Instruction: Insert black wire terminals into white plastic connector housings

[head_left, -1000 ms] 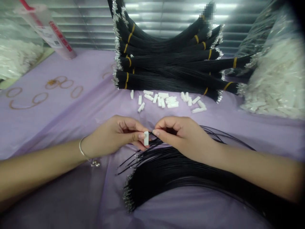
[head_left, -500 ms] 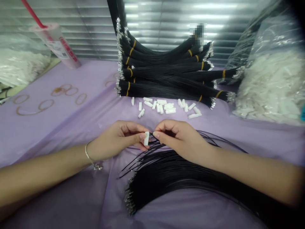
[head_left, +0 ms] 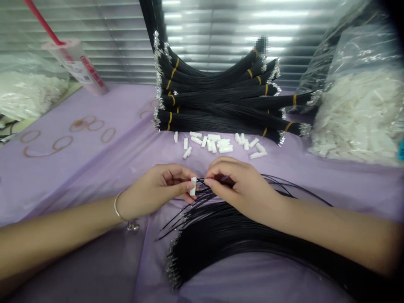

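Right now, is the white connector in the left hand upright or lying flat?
Upright: the white connector stands on end against the thumb of the left hand, its long side running up and down in the head view.

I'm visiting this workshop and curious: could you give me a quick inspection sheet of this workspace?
Surface: creased lilac cloth.
Job's things: white plastic connector housing, pinched upright by the left hand.
Hands: right hand pinches wire ends beside the housing.
Cables: loose black wires with crimped metal terminals.
Clutter: loose white housings; tan rubber bands.
Surroundings: yellow-banded wire bundles; bagged white housings; cup with red straw; window blinds.
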The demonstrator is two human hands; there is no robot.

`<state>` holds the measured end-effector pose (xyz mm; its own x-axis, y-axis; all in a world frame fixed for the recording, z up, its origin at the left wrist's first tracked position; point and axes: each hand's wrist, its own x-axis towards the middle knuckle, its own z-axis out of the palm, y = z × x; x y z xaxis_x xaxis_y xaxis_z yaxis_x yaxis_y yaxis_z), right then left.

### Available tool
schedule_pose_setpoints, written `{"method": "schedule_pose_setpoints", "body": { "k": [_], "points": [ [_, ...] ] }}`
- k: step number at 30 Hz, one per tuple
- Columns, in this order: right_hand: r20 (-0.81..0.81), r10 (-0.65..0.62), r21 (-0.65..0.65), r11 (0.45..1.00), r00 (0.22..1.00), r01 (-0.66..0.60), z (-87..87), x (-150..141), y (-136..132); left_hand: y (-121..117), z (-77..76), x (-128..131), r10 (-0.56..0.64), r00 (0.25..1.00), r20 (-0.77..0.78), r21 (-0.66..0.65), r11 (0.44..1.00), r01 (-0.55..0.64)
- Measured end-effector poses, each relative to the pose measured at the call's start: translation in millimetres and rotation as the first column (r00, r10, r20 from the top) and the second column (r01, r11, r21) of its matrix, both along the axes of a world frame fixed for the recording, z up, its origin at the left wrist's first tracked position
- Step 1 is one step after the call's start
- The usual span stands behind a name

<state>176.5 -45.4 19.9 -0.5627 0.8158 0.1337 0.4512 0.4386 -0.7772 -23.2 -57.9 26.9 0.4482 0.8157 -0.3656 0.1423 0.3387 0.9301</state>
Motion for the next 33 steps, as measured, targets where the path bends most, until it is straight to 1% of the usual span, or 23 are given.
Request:
{"method": "schedule_pose_setpoints", "body": {
  "k": [2, 4, 7, 9, 12, 15, 19, 21, 26, 33],
  "points": [
    [0.058, -0.018, -0.016, 1.000, 0.998, 0.019, 1.9, -1.1, 1.2, -1.3, 0.0, -0.3, -0.004, 1.000, -0.023, 0.005, 1.000, 0.004],
    [0.098, -0.005, -0.042, 0.999, 0.995, 0.009, 3.6, -1.2, 3.3, -2.0, 0.4, -0.2, -0.005, 0.999, -0.049, 0.013, 1.000, 0.005],
    [0.109, 0.012, -0.112, 0.994, 0.994, 0.000, 5.6, -0.1, 5.8, -2.0, 0.9, 1.1, -0.009, 0.998, -0.061, 0.032, 0.999, 0.011],
    [0.098, -0.001, -0.130, 0.991, 0.995, 0.014, 6.6, 0.7, 6.1, -1.7, 0.9, 2.1, -0.011, 0.998, -0.058, 0.044, 0.999, 0.013],
    [0.106, -0.015, -0.102, 0.994, 0.994, 0.026, 7.6, 1.0, 5.3, -1.5, 0.2, 2.6, -0.007, 0.998, -0.056, 0.049, 0.999, 0.010],
    [0.130, -0.015, -0.034, 0.999, 0.991, 0.020, 7.6, 0.8, 4.3, -1.6, -0.1, 2.1, -0.014, 0.999, -0.050, 0.040, 0.999, 0.016],
    [0.121, 0.023, 0.073, 0.997, 0.992, -0.032, 5.1, 0.5, 1.2, -1.8, 0.9, 1.4, -0.009, 0.999, -0.045, 0.030, 1.000, 0.011],
    [0.113, 0.035, 0.102, 0.994, 0.993, -0.047, 3.0, -0.4, -1.3, -1.9, 1.9, 1.7, -0.007, 0.999, -0.047, 0.025, 1.000, 0.008],
    [0.106, 0.007, 0.097, 0.995, 0.994, -0.018, -1.0, -4.7, -6.1, -2.9, 3.8, 3.1, -0.003, 0.997, -0.076, 0.026, 1.000, 0.005],
    [0.086, 0.049, 0.081, 0.995, 0.995, -0.056, 1.3, -3.3, -7.3, -1.7, 2.1, 2.7, -0.020, 0.999, -0.042, 0.022, 1.000, 0.021]
  ]
}}
